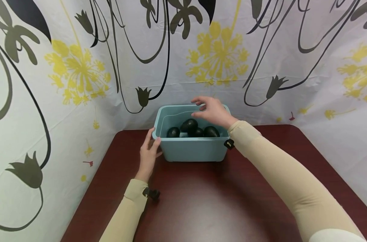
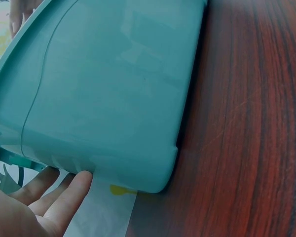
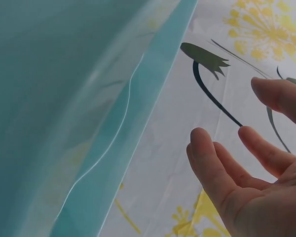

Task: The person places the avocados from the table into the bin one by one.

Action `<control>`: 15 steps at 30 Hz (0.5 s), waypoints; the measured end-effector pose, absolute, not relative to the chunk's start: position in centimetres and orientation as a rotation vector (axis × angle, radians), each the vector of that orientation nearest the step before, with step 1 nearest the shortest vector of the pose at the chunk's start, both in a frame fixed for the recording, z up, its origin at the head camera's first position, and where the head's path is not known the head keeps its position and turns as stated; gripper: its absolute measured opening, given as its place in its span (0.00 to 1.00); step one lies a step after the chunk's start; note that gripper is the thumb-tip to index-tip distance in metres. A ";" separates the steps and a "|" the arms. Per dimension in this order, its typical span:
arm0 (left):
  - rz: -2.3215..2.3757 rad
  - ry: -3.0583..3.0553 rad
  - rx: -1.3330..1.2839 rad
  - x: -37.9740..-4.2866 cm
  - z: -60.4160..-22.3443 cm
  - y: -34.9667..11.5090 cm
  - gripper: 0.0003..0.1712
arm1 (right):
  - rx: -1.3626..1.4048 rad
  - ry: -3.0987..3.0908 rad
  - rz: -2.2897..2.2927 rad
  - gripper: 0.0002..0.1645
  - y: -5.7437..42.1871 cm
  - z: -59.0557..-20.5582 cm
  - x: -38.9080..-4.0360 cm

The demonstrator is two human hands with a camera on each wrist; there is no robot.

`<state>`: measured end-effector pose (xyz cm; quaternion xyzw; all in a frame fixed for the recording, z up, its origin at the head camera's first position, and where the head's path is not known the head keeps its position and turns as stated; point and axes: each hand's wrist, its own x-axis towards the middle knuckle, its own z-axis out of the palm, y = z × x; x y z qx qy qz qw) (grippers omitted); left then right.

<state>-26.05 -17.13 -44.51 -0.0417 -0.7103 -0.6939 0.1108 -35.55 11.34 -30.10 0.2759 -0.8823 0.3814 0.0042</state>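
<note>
A light blue plastic bin (image 1: 195, 150) stands at the far end of the table. Several dark avocados (image 1: 189, 125) lie inside it, some partly hidden by the front wall. My left hand (image 1: 148, 155) touches the bin's left side, its fingers (image 2: 71, 200) against the outer wall in the left wrist view. Over the back right of the bin hovers my right hand (image 1: 213, 111), fingers loosely bent and apart, holding nothing. In the right wrist view, that hand (image 3: 266, 187) is beside the bin's rim (image 3: 153, 98) without touching it.
The dark red wooden table (image 1: 186, 201) has a glossy top. Behind it and on both sides hangs a white cloth (image 1: 177, 74) with grey and yellow flower prints, close to the bin's back. Black wrist devices (image 1: 151, 194) sit on both sleeves.
</note>
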 end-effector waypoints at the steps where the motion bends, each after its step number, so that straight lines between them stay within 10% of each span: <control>1: -2.038 -2.086 -0.123 -26.1 -44.5 -17.1 0.36 | 0.864 -2.766 1.195 0.32 11.4 -30.1 -35.6; 15: -2.025 -2.091 -0.100 -26.1 -44.5 -17.0 0.32 | 0.866 -2.771 1.158 0.33 13.4 -29.6 -34.7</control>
